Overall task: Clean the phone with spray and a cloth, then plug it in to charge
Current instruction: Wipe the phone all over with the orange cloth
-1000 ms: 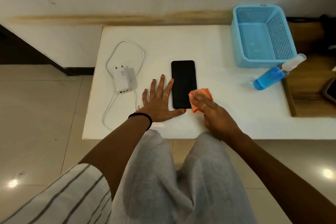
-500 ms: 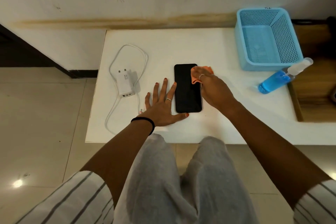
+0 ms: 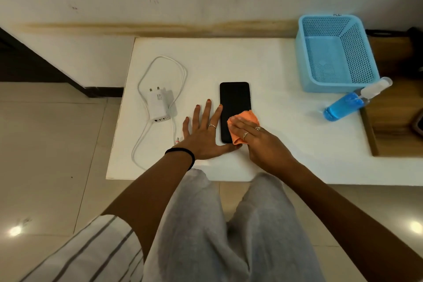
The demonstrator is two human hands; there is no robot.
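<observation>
A: What is sitting around the hands, starting with the big things?

B: The white table is carrying everything. Far to the right of the right hand a blue basket is standing, with the spray bottle lying on its side just in front of it. Left of the left hand the charger and its looped cable are lying unplugged.

A: And the phone?

B: It is lying flat, screen up, between the two hands, its long axis running away from the person toward the wall.

A: What are the hands doing?

B: The left hand is lying spread and flat against the phone's left edge, bracing it. The right hand is pressing the orange cloth under flat fingers onto the phone's near end.

A: What has changed?

B: Half a second ago the cloth was at the far end; it is now sweeping back down, so wiping is probably still going on and charging is waiting.
</observation>
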